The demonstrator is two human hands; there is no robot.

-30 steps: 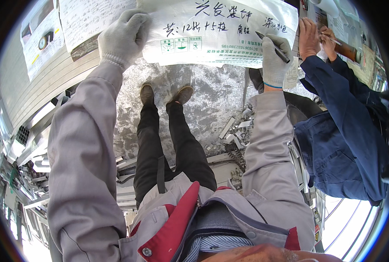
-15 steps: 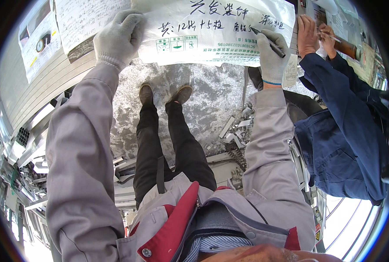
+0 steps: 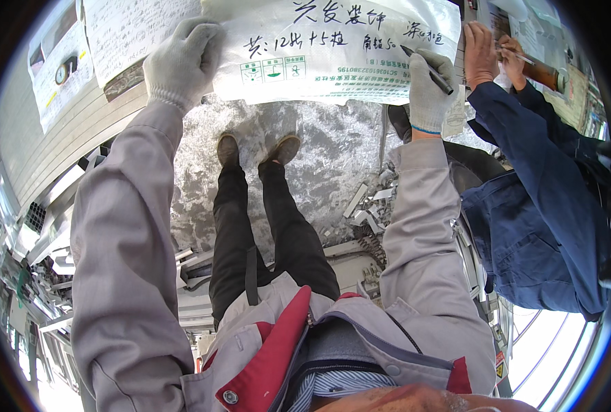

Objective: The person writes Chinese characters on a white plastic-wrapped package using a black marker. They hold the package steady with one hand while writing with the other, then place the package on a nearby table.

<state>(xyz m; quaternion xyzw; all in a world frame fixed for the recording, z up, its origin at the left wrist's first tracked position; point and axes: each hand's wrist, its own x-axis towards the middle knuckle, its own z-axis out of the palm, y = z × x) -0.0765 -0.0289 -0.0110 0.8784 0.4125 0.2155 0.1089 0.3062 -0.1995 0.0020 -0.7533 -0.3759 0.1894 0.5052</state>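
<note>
A white plastic packaging sheet (image 3: 346, 79) with green print and black handwriting spreads across the top middle. My left hand (image 3: 180, 63), in a pale knit glove, grips its left edge with curled fingers; the fingertips are partly hidden. On the right part of the sheet, my gloved right hand (image 3: 430, 93) is closed around a black marker pen (image 3: 437, 78). The pen's tip points up and left, at the end of a line of writing; whether it touches the sheet I cannot tell.
Handwritten papers (image 3: 130, 31) lie on the slatted tabletop (image 3: 27, 154) at left. A person in dark blue sleeves (image 3: 528, 147) stands at right, one hand (image 3: 511, 55) holding a thin pen. Metal offcuts (image 3: 370, 216) litter the floor; more metal pieces (image 3: 20, 240) crowd the far left.
More pen strokes have been added to the end of the written line. The sheet and my left hand have shifted slightly left, while my right hand stays almost in place.
</note>
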